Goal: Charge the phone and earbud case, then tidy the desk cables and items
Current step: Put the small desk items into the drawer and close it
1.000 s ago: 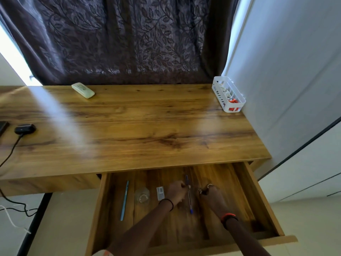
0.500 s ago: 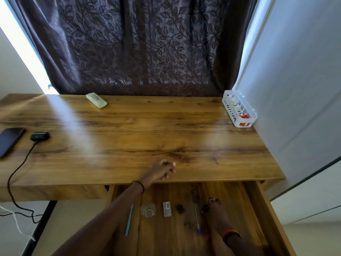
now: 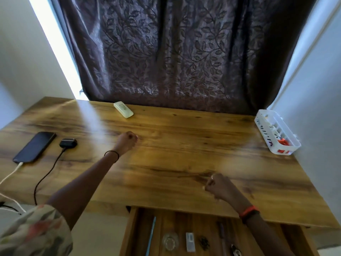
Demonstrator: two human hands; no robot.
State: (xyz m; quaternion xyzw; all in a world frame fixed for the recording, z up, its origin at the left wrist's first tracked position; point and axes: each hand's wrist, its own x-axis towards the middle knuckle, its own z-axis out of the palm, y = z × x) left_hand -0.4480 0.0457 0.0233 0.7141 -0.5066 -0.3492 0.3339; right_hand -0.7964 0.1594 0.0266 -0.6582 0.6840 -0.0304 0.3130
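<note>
Honestly, with my left hand (image 3: 127, 142) and right hand (image 3: 219, 186) curled, contents unclear, I'd worry about snagging the cable (image 3: 55, 160) at the left edge of the desk (image 3: 184, 145).

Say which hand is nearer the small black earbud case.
Left. The left hand is right of the small black earbud case; the right hand is much farther right and nearer the camera.

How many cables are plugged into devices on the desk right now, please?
2. A white cable runs into the phone at the left of the desk; a black cable runs into the earbud case beside it. Both drop over the front edge; more may lie hidden below.
</note>
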